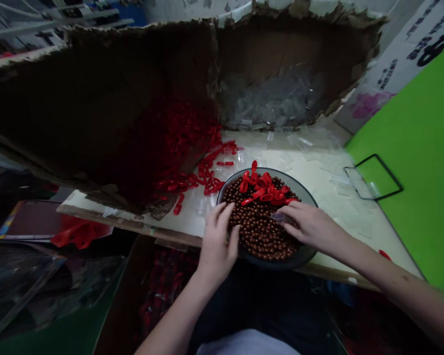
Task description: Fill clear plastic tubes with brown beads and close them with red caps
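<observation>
Bowl (304, 191) overhangs table edge (173, 236); right hand (311, 227) pinches cap (278, 216).

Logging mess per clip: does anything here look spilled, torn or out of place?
Yes. Red caps spill from the ragged-edged cardboard box onto the table; clear plastic pieces trail from the neighbouring torn box. The bowl of brown beads sits level.

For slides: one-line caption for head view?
Left hand on a bowl of brown beads and red caps; right hand pinches a clear piece.
</observation>
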`<state>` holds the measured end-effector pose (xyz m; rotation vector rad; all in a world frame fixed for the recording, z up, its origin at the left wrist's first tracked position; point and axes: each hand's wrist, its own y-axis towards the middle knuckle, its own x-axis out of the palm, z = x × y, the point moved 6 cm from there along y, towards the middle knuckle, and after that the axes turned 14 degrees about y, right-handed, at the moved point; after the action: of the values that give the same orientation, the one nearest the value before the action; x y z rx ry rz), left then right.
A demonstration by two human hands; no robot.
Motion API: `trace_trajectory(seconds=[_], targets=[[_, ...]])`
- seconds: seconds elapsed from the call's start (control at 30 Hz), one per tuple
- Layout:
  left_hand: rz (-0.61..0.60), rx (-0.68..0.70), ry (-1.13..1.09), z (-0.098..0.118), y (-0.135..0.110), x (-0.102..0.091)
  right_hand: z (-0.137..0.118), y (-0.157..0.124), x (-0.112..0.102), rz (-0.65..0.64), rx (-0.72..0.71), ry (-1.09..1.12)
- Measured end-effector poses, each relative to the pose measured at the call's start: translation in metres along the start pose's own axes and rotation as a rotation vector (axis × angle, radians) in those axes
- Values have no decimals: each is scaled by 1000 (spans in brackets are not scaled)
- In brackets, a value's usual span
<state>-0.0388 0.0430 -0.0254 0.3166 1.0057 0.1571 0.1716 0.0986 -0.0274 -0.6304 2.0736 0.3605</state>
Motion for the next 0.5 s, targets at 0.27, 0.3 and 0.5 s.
trace_trajectory(seconds=[0.27, 0.3, 0.5], targets=[[-288, 134, 386, 25, 9, 48, 11, 1, -3, 92, 107, 164], [-312, 139, 413, 26, 10, 49, 15, 0, 2, 87, 102, 162], [-468, 131, 473, 40, 18, 66, 29, -8, 28, -28, 64, 87]])
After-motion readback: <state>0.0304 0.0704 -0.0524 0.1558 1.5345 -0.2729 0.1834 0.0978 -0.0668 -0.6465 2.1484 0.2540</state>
